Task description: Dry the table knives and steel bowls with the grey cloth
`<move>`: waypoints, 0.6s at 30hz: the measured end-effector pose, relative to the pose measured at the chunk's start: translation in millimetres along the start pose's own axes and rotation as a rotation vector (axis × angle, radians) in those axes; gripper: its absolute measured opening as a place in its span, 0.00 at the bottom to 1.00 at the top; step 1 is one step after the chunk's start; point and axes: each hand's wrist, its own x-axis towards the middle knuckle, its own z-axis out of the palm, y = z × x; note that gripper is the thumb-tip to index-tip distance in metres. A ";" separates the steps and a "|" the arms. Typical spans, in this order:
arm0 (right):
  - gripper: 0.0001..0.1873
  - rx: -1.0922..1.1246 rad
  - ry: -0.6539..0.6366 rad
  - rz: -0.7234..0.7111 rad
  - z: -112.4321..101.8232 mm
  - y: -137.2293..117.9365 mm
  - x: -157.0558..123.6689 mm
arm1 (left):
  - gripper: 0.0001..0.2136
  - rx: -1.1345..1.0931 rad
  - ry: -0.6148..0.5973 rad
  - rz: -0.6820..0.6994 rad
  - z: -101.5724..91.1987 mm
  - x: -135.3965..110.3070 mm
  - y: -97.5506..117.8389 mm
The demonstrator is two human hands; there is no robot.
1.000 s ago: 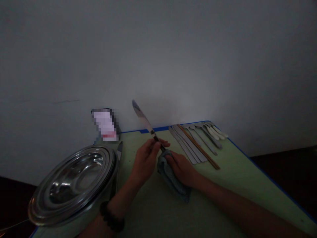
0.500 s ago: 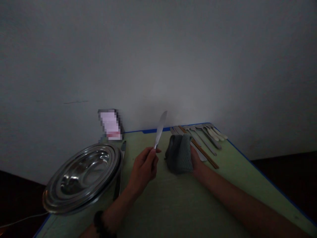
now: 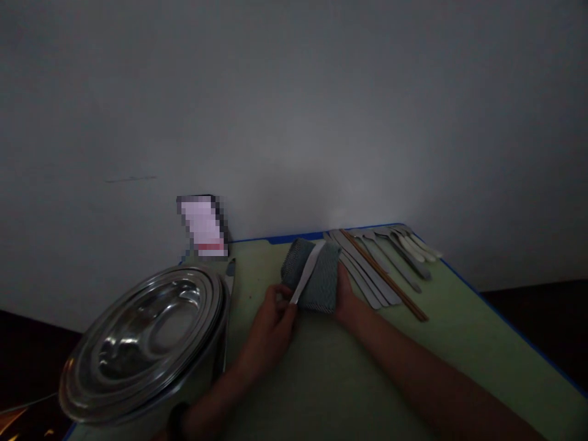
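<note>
While the left hand (image 3: 278,317) is closed around the handle end of a table knife (image 3: 307,273), the right hand (image 3: 345,298) grips a folded cloth (image 3: 324,286) at its right side; the blade lies slantwise over the cloth's face; right of the cloth rest brown chopsticks (image 3: 384,276) among metal cutlery; well left of it stand stacked steel bowls (image 3: 171,332).

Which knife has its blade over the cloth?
The knife in the left hand: its blade lies over the cloth in the right hand. Another knife, beside the metal dishes, lies apart from the cloth.
</note>
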 end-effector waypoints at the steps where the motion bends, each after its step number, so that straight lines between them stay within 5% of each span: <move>1: 0.21 0.002 0.006 0.026 0.2 -0.2 -0.9 | 0.07 0.006 -0.003 -0.006 0.3 -0.4 -2.1; 8: 0.11 0.126 0.174 0.281 14.1 1.8 3.8 | 0.09 0.052 -0.081 -0.098 2.5 -8.3 -3.0; 12: 0.05 0.127 0.209 0.181 16.5 4.9 9.9 | 0.08 0.101 -0.101 -0.040 -0.2 -12.0 0.9; 18: 0.09 0.096 0.229 0.043 13.1 8.7 14.2 | 0.05 0.099 -0.164 -0.008 -3.9 -14.7 3.1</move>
